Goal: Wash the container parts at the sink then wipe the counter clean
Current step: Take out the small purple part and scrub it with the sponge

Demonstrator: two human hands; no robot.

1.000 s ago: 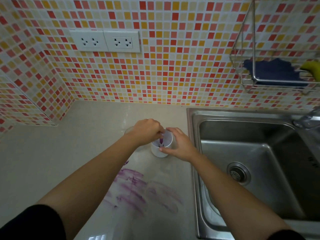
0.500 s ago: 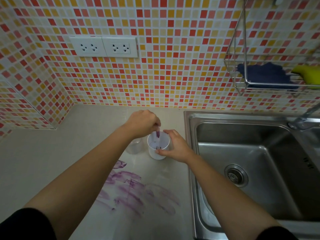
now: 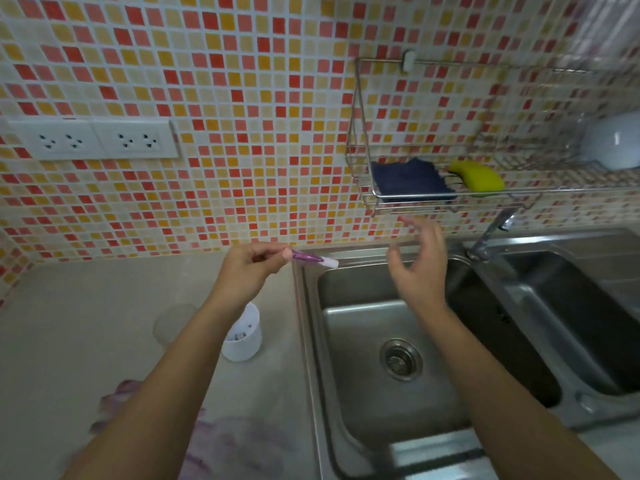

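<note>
My left hand [image 3: 247, 270] is shut on a small purple-stained stick-like part [image 3: 313, 259], held level over the sink's left rim. Over the left basin of the steel sink [image 3: 374, 317], my right hand [image 3: 417, 268] is raised with its fingers spread and nothing in it. A white container cup [image 3: 244, 336] stands upright on the counter beside the sink, partly hidden by my left forearm. A clear lid-like part [image 3: 173, 323] lies just left of it. Purple smears [image 3: 235, 445] stain the counter in front.
A wire rack [image 3: 450, 199] on the tiled wall holds a dark blue cloth [image 3: 408, 180] and a yellow-green sponge [image 3: 479, 176]. The tap [image 3: 491, 233] stands between the two basins. A pale bowl [image 3: 614, 140] sits in a rack at far right. Wall sockets [image 3: 93, 140] are at left.
My left hand lifted the purple part out of the white cup and carried it right toward the sink. My right hand let go of the cup and rose over the basin. The view turned right.
</note>
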